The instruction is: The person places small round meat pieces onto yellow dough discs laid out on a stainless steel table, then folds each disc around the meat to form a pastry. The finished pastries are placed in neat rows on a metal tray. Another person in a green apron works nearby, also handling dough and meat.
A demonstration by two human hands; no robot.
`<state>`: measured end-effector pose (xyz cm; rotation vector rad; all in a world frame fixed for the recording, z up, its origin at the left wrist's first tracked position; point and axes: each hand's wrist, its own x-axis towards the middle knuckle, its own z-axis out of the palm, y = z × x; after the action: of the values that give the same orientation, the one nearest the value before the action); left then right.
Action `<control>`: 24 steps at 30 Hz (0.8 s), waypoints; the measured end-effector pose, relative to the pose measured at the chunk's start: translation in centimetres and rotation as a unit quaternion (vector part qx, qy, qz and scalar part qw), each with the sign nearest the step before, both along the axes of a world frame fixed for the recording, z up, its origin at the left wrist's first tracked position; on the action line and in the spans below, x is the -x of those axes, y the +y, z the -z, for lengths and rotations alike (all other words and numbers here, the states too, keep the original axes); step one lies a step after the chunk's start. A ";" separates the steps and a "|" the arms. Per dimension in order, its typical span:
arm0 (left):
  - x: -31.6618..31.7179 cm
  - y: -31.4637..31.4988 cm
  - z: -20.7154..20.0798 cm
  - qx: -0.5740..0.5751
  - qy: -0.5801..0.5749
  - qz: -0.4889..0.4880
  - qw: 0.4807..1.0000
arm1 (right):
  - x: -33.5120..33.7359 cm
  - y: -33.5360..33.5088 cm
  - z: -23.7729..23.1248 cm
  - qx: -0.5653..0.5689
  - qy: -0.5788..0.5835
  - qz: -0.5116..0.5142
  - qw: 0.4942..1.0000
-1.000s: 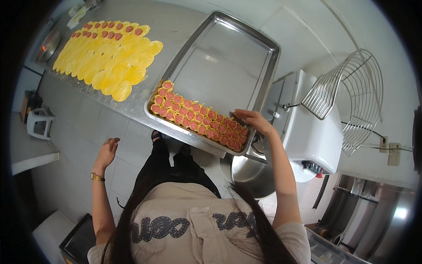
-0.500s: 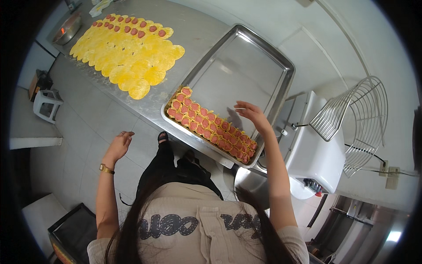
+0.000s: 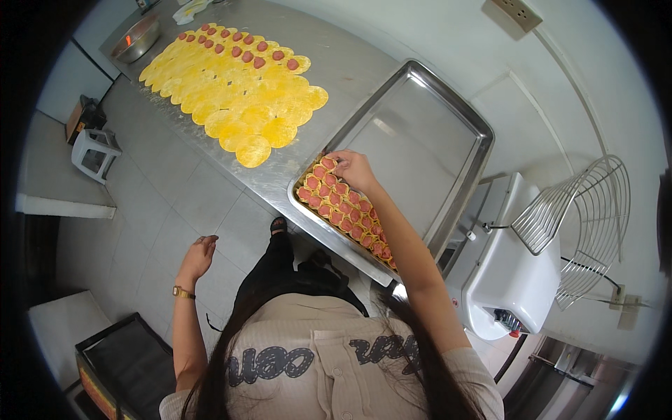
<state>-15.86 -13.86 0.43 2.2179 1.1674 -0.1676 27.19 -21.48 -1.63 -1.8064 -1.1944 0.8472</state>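
My right hand (image 3: pixel 353 169) reaches over a large metal tray (image 3: pixel 448 119). Its fingers close around a dumpling (image 3: pixel 327 163) at the far-left end of the rows. Such open-topped dumplings (image 3: pixel 336 206), with yellow wrappers and pink filling, stand packed along the tray's near side; my forearm hides some of them. Away from the table, my left hand (image 3: pixel 196 259) hangs over the floor, empty, fingers loosely stretched. Round yellow wrappers (image 3: pixel 238 98) lie overlapping on the steel table (image 3: pixel 280 21). Pink lumps of filling (image 3: pixel 259 63) top the wrappers in the far rows.
A metal bowl (image 3: pixel 136 38) stands at the table's far-left edge. Right of the tray are a white machine (image 3: pixel 500 266) and a wire guard (image 3: pixel 574 210). A white stool (image 3: pixel 96 152) stands on the floor at left. A black tray (image 3: pixel 133 360) lies at lower left.
My right hand has moved left from above the bare part of the tray to the end dumpling, and its fingers have closed there. My left hand stays low and empty. The view has shifted.
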 end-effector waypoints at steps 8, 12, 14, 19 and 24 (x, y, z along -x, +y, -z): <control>0.7 0.4 0.7 0.022 0.007 -0.018 1.000 | 0.1 0.6 -0.7 -0.056 -0.128 -0.041 0.989; 0.1 1.3 0.8 0.016 -0.001 -0.004 1.000 | 0.2 0.6 -0.6 -0.056 -0.079 -0.030 0.995; -0.2 1.8 0.9 0.020 0.011 0.000 1.000 | 0.1 0.4 -0.4 -0.046 -0.068 -0.023 0.996; -0.1 2.5 0.7 0.014 0.025 0.015 0.999 | 0.3 0.5 0.2 -0.127 -0.131 -0.026 0.983; -0.4 3.7 -0.3 0.028 0.011 -0.003 1.000 | -1.1 0.6 -0.9 -0.074 -0.098 0.025 0.992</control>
<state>-15.48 -10.21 0.75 2.1682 1.1672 -0.2204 28.32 -20.89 -0.69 -1.8202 -1.2937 0.5474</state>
